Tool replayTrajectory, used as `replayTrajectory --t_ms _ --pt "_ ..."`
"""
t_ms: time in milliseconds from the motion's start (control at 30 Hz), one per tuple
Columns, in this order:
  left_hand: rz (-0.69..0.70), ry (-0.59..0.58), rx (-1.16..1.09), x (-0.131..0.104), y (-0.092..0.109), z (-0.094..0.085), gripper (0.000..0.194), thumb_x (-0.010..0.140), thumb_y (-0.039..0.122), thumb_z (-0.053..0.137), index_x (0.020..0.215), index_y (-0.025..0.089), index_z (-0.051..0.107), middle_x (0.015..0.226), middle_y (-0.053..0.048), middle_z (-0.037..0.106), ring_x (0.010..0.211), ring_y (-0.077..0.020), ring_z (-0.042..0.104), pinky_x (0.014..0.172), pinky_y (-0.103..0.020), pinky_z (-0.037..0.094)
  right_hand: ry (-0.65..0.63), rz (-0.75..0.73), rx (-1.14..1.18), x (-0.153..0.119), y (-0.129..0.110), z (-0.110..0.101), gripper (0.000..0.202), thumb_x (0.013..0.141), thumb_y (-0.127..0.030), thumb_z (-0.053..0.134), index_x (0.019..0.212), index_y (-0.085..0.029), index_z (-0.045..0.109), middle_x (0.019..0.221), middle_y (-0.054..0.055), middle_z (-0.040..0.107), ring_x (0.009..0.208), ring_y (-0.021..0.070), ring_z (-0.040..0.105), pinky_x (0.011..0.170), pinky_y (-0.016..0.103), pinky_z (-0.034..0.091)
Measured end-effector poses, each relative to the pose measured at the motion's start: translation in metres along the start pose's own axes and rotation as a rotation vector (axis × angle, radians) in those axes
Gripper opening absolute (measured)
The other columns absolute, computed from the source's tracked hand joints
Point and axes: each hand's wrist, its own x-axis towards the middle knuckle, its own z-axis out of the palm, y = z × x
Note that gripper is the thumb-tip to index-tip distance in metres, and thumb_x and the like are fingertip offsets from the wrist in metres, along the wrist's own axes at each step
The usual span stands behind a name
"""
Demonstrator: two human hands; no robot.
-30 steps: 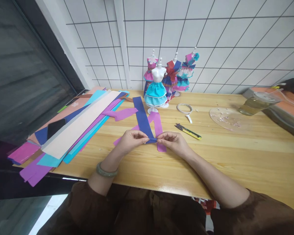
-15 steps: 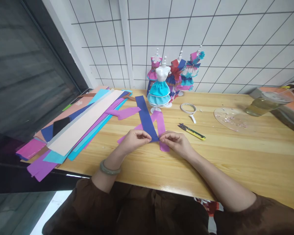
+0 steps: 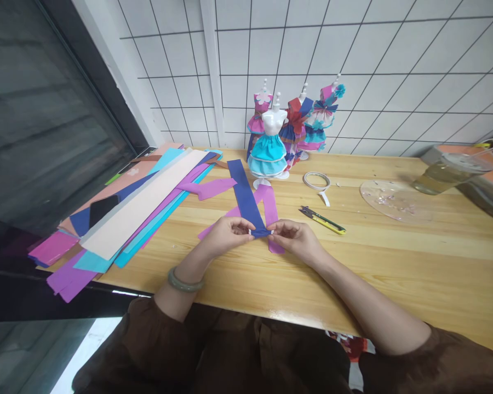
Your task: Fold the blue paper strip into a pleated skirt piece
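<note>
A dark blue strip [image 3: 245, 191] lies on the wooden table, its near end gathered between my hands. My left hand [image 3: 233, 234] pinches the left side of that end, and my right hand [image 3: 292, 237] pinches the right side. Small white bits show at the fingertips of both hands. Under and beside the blue strip lie purple strips [image 3: 270, 208]. Just beyond them stands a small white dress form [image 3: 274, 121] wearing a tiered turquoise skirt [image 3: 267, 157].
Layered coloured sheets [image 3: 143, 202] and a black phone-like object [image 3: 103, 210] lie at left. Dressed forms [image 3: 296, 123] stand behind. To the right are a tape roll [image 3: 316, 181], a yellow-black cutter [image 3: 322, 220], a clear round plate [image 3: 388, 200] and a cup [image 3: 443, 174].
The near end of the blue strip is now more bunched between my fingers, and white bits have come into view there. My right hand has shifted slightly.
</note>
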Motion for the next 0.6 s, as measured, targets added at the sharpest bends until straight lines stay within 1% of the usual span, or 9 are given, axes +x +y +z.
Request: replayTrajectory --t_ms 67,300,600 --pt "0.005 0.007 -0.011 0.0004 -0.0006 0.0003 0.026 0.058 0.025 0.069 0.079 0.011 0.062 0.063 0.000 0.058 0.058 -0.0089 0.052 0.055 -0.021 0.041 0.011 0.004 0.002 0.0003 0.0007 0.0005 0.031 0.061 -0.038 0.069 0.083 -0.017 0.063 0.071 0.002 0.062 0.061 0.0122 0.054 0.057 0.025 0.043" --pt "0.005 0.012 -0.036 0.0012 -0.0029 -0.0012 0.023 0.060 0.024 0.068 0.079 0.011 0.062 0.070 -0.003 0.061 0.065 -0.0116 0.056 0.063 -0.024 0.044 -0.020 0.010 -0.018 0.0010 0.0029 -0.0008 0.026 0.066 -0.035 0.065 0.084 -0.016 0.061 0.068 0.001 0.059 0.058 0.0108 0.051 0.056 0.025 0.042" --pt "0.007 -0.014 -0.053 0.0007 0.0000 -0.0013 0.025 0.060 0.027 0.069 0.078 0.011 0.063 0.070 -0.003 0.061 0.066 -0.0118 0.056 0.063 -0.025 0.044 -0.018 -0.004 -0.064 0.0010 0.0033 -0.0019 0.025 0.067 -0.034 0.063 0.084 -0.016 0.061 0.064 0.000 0.056 0.055 0.0099 0.049 0.052 0.024 0.040"
